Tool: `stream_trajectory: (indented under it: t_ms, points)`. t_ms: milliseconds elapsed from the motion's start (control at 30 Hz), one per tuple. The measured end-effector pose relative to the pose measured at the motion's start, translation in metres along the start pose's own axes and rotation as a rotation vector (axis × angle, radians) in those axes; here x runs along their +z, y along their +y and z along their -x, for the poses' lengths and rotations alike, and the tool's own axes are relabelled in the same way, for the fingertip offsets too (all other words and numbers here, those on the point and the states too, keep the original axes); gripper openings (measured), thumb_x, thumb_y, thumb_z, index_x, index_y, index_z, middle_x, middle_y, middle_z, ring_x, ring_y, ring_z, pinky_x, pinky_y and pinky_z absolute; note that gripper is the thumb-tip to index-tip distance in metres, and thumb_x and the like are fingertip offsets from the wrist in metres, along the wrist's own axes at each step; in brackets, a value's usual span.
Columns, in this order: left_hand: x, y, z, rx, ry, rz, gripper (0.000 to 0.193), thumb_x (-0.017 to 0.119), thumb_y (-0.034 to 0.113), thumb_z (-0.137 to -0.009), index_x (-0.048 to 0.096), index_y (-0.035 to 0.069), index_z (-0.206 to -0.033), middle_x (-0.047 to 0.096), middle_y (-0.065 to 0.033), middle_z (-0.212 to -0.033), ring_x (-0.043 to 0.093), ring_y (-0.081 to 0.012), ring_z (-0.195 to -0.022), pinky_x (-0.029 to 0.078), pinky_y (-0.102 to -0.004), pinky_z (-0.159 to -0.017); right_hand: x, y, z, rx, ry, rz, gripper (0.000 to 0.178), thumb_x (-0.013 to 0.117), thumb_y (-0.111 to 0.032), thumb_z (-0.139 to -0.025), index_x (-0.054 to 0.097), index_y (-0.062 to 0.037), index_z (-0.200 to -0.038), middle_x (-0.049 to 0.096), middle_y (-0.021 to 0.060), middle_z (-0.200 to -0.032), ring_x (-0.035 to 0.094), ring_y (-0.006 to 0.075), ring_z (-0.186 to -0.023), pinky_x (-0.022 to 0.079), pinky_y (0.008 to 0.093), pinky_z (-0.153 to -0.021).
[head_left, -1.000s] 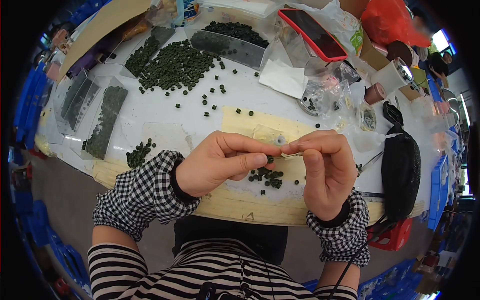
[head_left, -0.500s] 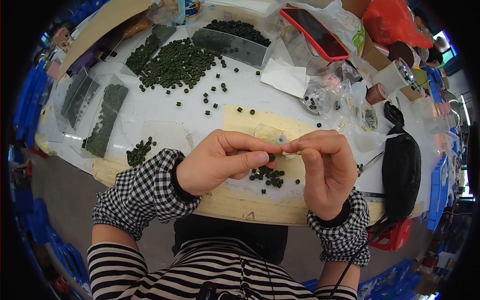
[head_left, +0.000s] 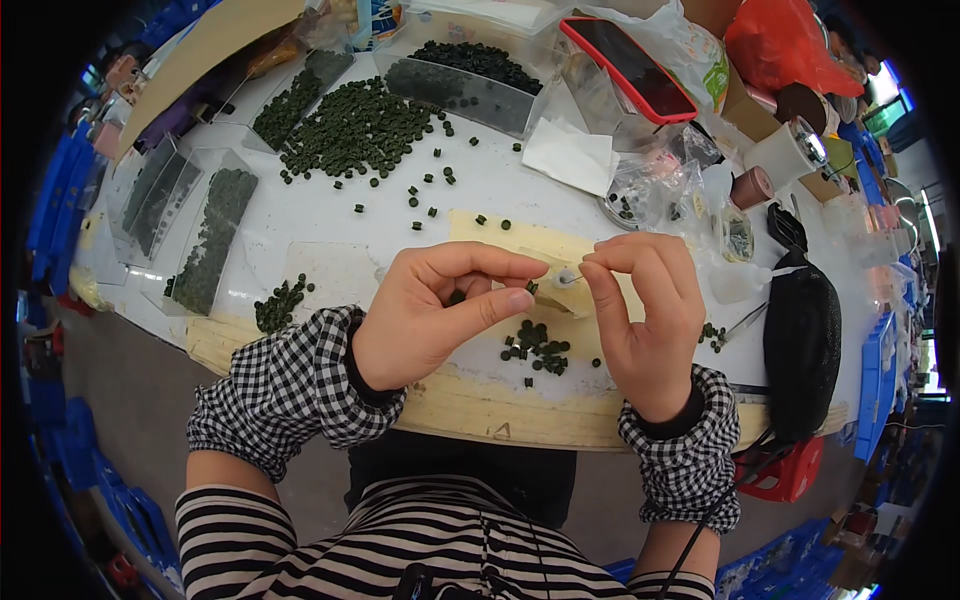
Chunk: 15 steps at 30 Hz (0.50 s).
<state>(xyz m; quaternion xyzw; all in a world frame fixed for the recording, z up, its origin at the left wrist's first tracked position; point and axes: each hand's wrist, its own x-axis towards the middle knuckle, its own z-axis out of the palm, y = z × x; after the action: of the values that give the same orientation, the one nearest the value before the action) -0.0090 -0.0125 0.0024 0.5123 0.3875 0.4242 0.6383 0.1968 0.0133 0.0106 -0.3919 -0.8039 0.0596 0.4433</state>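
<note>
Between the thumb and forefinger of my left hand (head_left: 420, 320) is a small dark green spool-shaped piece (head_left: 532, 287). Another dark piece (head_left: 457, 297) shows inside the curled fingers of that hand. My right hand (head_left: 652, 320) is raised to the right, its thumb and forefinger tips close together in a pinch; what they hold, if anything, is too small to make out. Behind and between the hands, a pale yellow block (head_left: 572, 300) bears a short whitish post (head_left: 566, 276). Loose green pieces (head_left: 538, 345) lie on the table just below the fingertips.
A large heap of green pieces (head_left: 355, 125) lies at the back left, near clear trays (head_left: 215, 235) of them. A small pile (head_left: 282, 305) sits left of my wrist. A red-cased phone (head_left: 632, 68), white tissue (head_left: 570, 155) and black pouch (head_left: 803, 340) are farther right.
My fingertips were together and have come apart. The right hand has risen slightly, and the green piece in my left fingertips now shows, along with the post behind.
</note>
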Motion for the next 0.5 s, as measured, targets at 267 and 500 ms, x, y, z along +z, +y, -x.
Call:
stream_trajectory:
  t_ms: [267, 500]
  points:
    - [-0.001, -0.002, 0.002, 0.074, 0.051, 0.004, 0.03, 0.066, 0.001, -0.084, 0.059, -0.002, -0.113, 0.065, -0.003, -0.093, 0.053, -0.0014, -0.074, 0.044, -0.016, -0.071, 0.004, 0.001, 0.002, -0.045, -0.053, 0.041, 0.018, 0.071, -0.002, -0.071, 0.064, -0.0041, -0.088, 0.059, 0.0061, -0.083, 0.054, 0.0252, -0.077, 0.044, 0.0339, -0.064]
    - [-0.003, -0.002, 0.001, 0.119, 0.077, 0.034, 0.022, 0.067, -0.001, -0.083, 0.06, -0.003, -0.103, 0.065, -0.0031, -0.088, 0.052, -0.0014, -0.069, 0.044, -0.0158, -0.069, -0.002, -0.013, 0.003, -0.096, -0.063, -0.14, 0.031, 0.072, 0.001, -0.07, 0.069, -0.0056, -0.1, 0.059, 0.0046, -0.08, 0.051, 0.0203, -0.07, 0.041, 0.029, -0.061]
